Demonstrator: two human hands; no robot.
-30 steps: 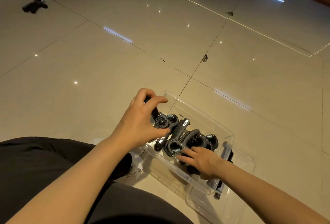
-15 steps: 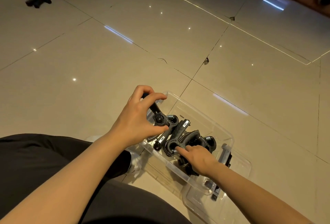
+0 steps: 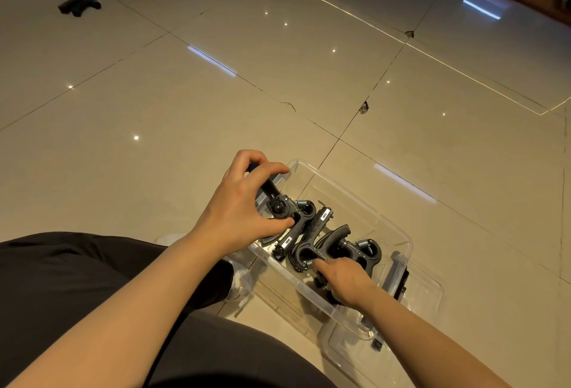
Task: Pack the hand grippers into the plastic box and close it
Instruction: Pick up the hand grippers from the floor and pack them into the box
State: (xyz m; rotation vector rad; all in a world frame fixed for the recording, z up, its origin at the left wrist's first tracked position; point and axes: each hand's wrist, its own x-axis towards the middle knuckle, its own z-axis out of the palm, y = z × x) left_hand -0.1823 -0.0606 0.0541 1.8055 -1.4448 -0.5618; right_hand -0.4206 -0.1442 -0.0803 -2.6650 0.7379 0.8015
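Glossy beige floor tiles (image 3: 185, 146) are crossed by dark grout lines (image 3: 346, 131) — ceiling lights are mirrored as bright spots and streaks.
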